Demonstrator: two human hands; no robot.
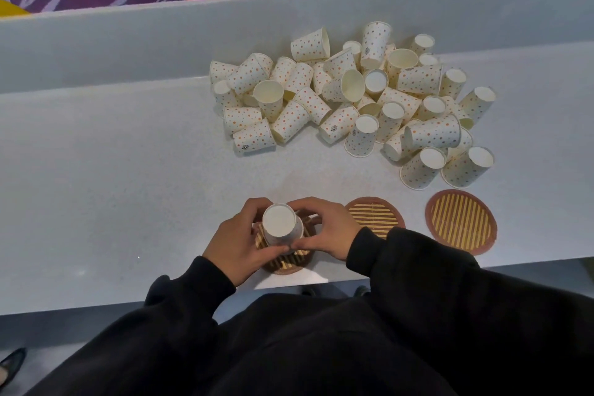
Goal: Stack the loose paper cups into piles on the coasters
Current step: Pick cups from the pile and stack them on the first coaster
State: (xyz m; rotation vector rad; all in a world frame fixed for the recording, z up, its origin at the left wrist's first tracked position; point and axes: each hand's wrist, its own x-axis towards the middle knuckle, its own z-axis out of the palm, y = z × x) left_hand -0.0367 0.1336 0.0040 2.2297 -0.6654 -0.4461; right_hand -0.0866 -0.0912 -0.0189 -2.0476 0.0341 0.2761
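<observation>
Paper cups (350,100) lie heaped far on the counter (128,170), while left hand (236,243) and right hand (324,228) grip one upturned cup (281,223) on the nearest coaster (287,262) — settle it, then fetch another.

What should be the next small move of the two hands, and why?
Probably release the upside-down cup and reach for another from the loose pile. Both the left hand and the right hand hold this cup over the left coaster, while the middle coaster and the right coaster are bare.
</observation>
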